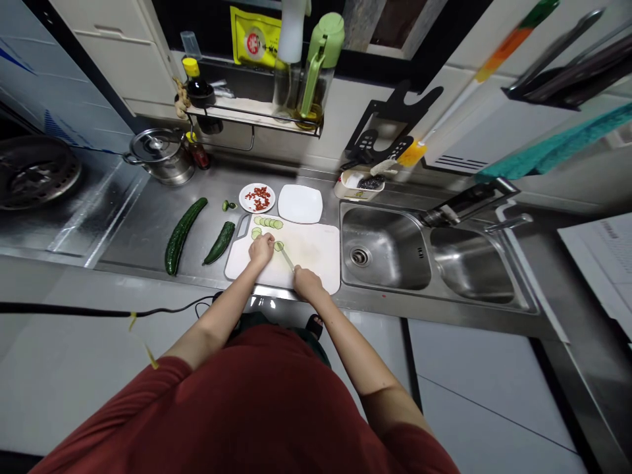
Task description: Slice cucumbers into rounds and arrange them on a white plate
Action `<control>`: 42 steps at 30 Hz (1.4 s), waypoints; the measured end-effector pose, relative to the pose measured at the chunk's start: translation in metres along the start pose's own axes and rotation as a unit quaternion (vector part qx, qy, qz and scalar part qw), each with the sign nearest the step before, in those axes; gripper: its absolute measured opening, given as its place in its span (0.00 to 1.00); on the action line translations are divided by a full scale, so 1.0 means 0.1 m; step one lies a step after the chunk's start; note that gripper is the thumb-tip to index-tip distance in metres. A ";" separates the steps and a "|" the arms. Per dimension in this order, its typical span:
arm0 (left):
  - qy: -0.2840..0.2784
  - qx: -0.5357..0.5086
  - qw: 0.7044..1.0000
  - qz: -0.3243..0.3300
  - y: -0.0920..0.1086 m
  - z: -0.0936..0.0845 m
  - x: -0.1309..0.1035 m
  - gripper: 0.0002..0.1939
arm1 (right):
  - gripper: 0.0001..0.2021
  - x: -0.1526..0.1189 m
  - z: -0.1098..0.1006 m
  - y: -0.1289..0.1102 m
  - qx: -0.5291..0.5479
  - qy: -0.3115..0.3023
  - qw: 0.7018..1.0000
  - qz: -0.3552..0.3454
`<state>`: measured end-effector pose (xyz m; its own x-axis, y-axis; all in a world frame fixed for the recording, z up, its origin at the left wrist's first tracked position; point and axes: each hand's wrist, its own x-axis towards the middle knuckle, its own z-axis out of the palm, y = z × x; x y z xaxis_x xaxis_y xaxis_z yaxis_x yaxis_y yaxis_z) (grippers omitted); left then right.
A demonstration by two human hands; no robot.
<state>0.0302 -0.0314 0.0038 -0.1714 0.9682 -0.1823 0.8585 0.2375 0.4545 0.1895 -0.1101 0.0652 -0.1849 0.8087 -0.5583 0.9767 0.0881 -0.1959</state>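
My right hand (307, 284) is wrapped round the handle of a knife (287, 259), whose blade points up and left over the white cutting board (316, 257). A round cucumber slice (278, 246) is at the blade's tip. Left of it, my left hand (261, 249) is closed over the board, its fingertips together; what they hold, if anything, is too small to make out. Several cucumber slices (269, 223) lie in an overlapping row along the board's upper edge, with a few more (256, 233) just above my left hand.
Left of the board lie a cut cucumber (220, 243) and a whole one (182, 236). Behind it stand a plate of red pieces (244, 199) and a white plate (300, 203). A sink (385, 247) is at right, a lidded pot (165, 158) back left.
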 end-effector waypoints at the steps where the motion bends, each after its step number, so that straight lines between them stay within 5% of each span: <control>1: 0.002 -0.001 1.000 0.000 0.00 0.00 0.00 0.10 | 0.14 0.00 0.00 0.00 -0.001 0.001 1.000 -0.001; 28: 0.010 -0.008 1.000 0.010 -0.04 0.05 0.03 0.10 | 0.14 -0.02 0.06 0.05 0.001 0.012 1.000 -0.006; 42: 0.034 -0.018 0.996 0.075 -0.09 0.11 -0.04 0.16 | 0.12 -0.22 0.16 0.14 0.011 0.003 1.000 0.013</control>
<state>0.0280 -0.0387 -0.0089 -0.0759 0.9958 -0.0521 0.8590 0.0918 0.5037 0.2054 -0.1356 0.0617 -0.1590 0.8144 -0.5580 0.9783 0.0541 -0.1998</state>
